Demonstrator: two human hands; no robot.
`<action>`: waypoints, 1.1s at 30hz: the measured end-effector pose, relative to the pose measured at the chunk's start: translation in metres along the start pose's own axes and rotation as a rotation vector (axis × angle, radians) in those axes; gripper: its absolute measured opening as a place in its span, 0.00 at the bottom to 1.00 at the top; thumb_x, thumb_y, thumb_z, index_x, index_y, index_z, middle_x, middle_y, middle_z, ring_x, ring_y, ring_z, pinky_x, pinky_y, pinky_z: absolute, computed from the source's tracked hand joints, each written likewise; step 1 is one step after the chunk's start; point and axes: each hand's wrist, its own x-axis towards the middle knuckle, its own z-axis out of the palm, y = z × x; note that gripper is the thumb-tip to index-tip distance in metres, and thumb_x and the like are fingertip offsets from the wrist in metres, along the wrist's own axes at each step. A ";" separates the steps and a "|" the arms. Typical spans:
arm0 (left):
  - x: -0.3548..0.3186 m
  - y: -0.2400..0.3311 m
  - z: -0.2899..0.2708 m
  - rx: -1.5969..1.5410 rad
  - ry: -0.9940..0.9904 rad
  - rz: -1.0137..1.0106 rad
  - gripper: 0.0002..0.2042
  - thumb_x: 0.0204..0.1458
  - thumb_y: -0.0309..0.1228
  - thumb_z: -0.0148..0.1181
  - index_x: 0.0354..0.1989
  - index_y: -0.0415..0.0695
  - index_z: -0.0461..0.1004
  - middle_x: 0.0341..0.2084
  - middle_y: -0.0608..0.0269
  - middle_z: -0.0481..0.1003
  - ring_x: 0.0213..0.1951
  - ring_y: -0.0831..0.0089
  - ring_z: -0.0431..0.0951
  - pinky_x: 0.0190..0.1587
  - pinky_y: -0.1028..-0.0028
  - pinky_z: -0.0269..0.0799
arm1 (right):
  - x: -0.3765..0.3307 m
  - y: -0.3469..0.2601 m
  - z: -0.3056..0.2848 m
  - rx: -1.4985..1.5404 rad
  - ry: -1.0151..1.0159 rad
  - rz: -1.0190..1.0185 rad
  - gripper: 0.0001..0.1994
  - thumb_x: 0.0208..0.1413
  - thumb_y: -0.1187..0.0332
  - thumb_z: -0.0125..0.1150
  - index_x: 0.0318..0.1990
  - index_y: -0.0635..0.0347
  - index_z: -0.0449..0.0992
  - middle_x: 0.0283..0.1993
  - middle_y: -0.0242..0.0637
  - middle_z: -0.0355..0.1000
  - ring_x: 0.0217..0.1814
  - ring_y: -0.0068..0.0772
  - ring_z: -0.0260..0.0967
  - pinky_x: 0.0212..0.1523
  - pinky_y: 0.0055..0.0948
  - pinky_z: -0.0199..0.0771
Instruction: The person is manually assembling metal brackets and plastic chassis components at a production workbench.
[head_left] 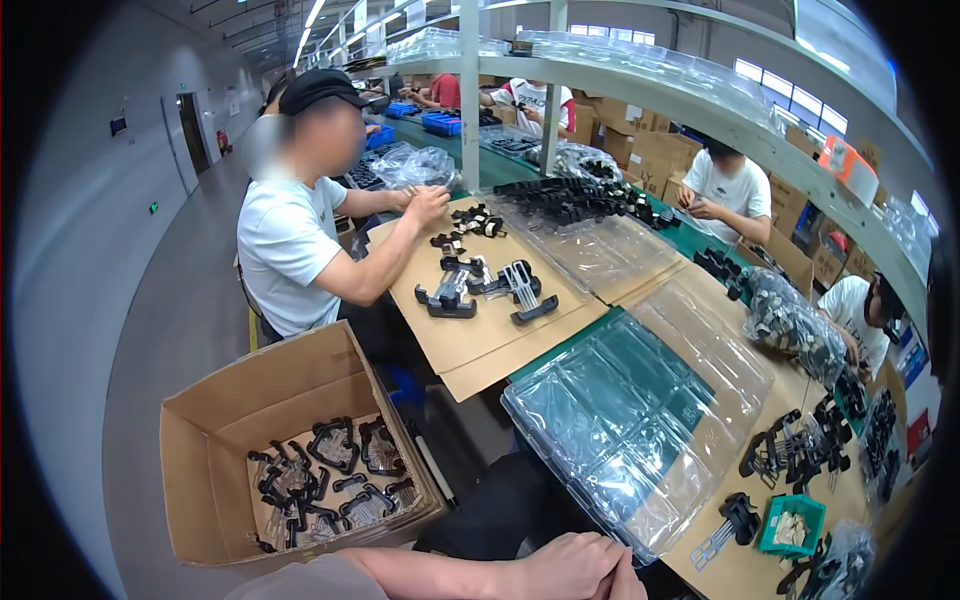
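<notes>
At the lower edge, my left hand is closed, its fingers curled against my right hand. Only a small part of the right hand shows, with fingers drawn together. Whatever the two might hold is hidden. Just beyond them lies a clear plastic blister tray with shallow compartments, on the table. Right of it rests a black bracket with pale prongs. A small green bin beside that holds cream-coloured pieces. More black brackets are heaped farther back.
An open cardboard box with several black brackets stands at left. A co-worker in a white shirt handles something at the cardboard-covered table, near loose brackets. A shelf frame rises behind. Bagged parts lie at right.
</notes>
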 end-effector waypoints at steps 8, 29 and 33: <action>-0.014 0.000 0.009 -0.001 0.136 0.000 0.09 0.55 0.31 0.56 0.42 0.42 0.74 0.36 0.57 0.74 0.33 0.61 0.74 0.39 0.69 0.73 | 0.002 -0.015 -0.006 -0.014 0.015 -0.021 0.22 0.58 0.75 0.67 0.61 0.62 0.79 0.48 0.42 0.83 0.38 0.46 0.79 0.41 0.34 0.79; -0.026 -0.010 -0.003 -0.143 0.208 0.087 0.17 0.56 0.31 0.56 0.52 0.37 0.75 0.39 0.57 0.75 0.37 0.61 0.76 0.44 0.71 0.73 | -0.009 -0.020 0.003 0.315 0.073 0.250 0.17 0.60 0.77 0.66 0.57 0.69 0.81 0.46 0.47 0.84 0.40 0.47 0.83 0.41 0.32 0.82; -0.028 -0.008 0.011 -0.091 0.236 0.122 0.18 0.57 0.31 0.56 0.54 0.35 0.74 0.39 0.56 0.76 0.38 0.60 0.77 0.46 0.71 0.73 | -0.007 -0.021 0.004 0.334 0.104 0.262 0.16 0.60 0.77 0.66 0.55 0.70 0.82 0.45 0.48 0.85 0.39 0.47 0.83 0.42 0.31 0.82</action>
